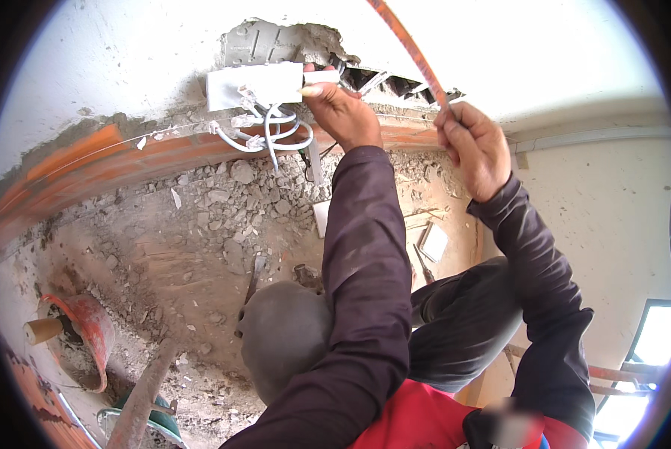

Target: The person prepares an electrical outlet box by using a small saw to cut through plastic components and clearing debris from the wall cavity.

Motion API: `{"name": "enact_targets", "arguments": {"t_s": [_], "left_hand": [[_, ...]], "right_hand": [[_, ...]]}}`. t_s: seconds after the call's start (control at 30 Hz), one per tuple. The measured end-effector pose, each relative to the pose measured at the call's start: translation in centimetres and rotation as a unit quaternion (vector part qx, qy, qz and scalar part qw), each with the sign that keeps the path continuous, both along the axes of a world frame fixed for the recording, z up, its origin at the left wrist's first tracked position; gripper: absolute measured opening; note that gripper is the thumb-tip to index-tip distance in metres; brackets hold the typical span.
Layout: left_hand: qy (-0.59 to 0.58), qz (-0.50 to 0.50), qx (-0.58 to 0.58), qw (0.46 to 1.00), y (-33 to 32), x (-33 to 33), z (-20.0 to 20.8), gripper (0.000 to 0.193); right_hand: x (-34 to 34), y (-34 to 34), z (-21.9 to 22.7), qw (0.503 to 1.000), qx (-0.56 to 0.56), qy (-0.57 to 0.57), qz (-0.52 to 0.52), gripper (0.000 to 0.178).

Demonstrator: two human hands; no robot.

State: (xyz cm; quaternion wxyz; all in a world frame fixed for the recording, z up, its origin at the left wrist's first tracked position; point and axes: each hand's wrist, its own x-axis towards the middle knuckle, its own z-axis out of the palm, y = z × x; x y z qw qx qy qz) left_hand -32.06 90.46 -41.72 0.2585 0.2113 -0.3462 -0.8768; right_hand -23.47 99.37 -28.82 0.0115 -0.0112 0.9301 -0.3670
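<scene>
My left hand (344, 114) is closed at the right end of a white rectangular box (254, 85) set against the broken wall. Its thumb and fingers pinch a short white tube (323, 76) beside the box. Looped white cables (279, 129) with clear wrapped ends hang from the box's underside. Farther right, my right hand (476, 150) grips the lower end of a long, narrow orange strip (412, 52) that curves up past the top of the view. Whether that strip is flat or a tube I cannot tell.
Behind the box, a grey plate (257, 43) shows in the wall opening, above orange bricks (88, 153). Rubble (238, 202) covers the floor, with a chisel-like tool (254, 277) and a white square cover (433, 242). A red bucket (88, 329) lies at left.
</scene>
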Motion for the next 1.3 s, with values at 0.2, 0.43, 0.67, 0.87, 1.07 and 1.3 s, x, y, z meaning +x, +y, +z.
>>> {"name": "enact_targets", "arguments": {"t_s": [0.2, 0.43, 0.67, 0.87, 1.07, 1.3], "left_hand": [[-0.075, 0.035, 0.044, 0.996, -0.8, -0.1, 1.1, 0.079], [-0.089, 0.049, 0.132, 0.986, -0.8, -0.9, 1.7, 0.076], [-0.066, 0.030, 0.163, 0.984, -1.5, -1.3, 0.8, 0.086], [-0.005, -0.014, 0.153, 0.988, -1.5, -0.6, -0.2, 0.094], [0.050, 0.041, 0.086, 0.994, -0.8, -0.7, -1.3, 0.082], [0.094, 0.041, 0.041, 0.994, 0.0, -0.6, -1.5, 0.060]], "right_hand": [[-0.5, 1.6, -1.6, 0.992, 0.061, 0.030, 0.106, 0.017], [-3.7, 5.6, -3.0, 0.975, 0.082, 0.081, 0.192, 0.020], [-6.4, 6.1, -5.1, 0.974, -0.003, 0.066, 0.218, 0.022], [-6.5, 6.4, -6.3, 0.970, -0.056, 0.013, 0.237, 0.033], [-6.1, 5.4, -7.3, 0.958, -0.063, 0.055, 0.276, 0.046], [-5.1, 4.3, -5.9, 0.971, -0.032, -0.004, 0.238, 0.047]]}}
